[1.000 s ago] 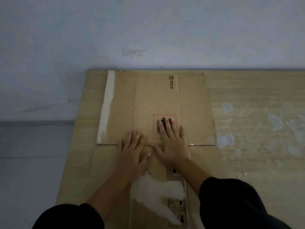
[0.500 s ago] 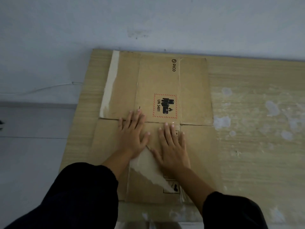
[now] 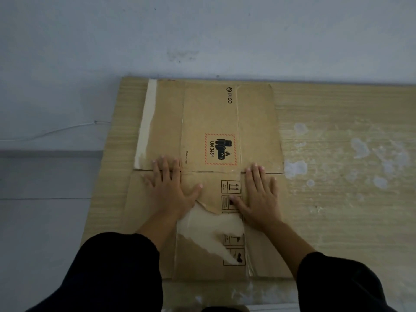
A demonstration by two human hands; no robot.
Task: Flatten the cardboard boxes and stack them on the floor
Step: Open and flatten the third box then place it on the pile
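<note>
Both hands, left hand and right hand, lie palm-down, fingers spread, on the flattened box I see beneath them.

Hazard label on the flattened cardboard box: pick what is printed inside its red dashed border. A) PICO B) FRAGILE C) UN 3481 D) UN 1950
C: the hazard label on the flattened cardboard box reads UN 3481 beside a black battery-and-flame symbol; the PICO logo sits outside the border, nearer the far edge. The left hand and right hand press flat below the label.
</note>
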